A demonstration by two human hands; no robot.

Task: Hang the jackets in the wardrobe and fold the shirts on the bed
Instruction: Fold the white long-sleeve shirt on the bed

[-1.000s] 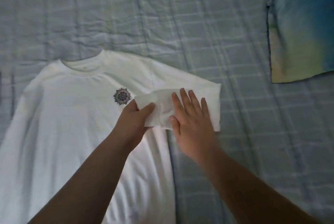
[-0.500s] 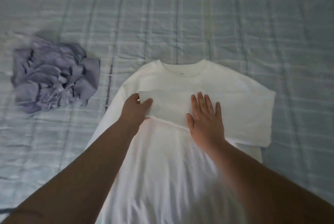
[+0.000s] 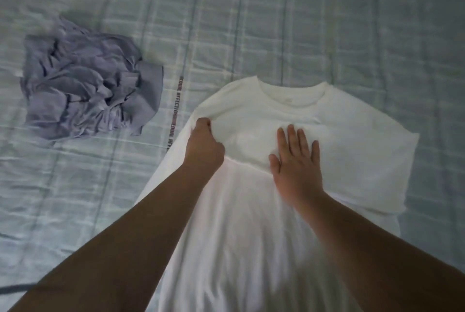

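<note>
Your left hand (image 3: 205, 145): fingers curled, pinching the white shirt (image 3: 347, 135) at its folded left edge.
Your right hand (image 3: 297, 160): flat, fingers spread, pressing the folded sleeve.

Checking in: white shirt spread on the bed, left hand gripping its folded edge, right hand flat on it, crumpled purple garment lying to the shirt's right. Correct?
Not quite. The crumpled purple garment lies to the left of the white shirt, apart from it, as the head view shows. The rest stands: left hand gripping the folded edge, right hand flat on the shirt, on the bed.
</note>
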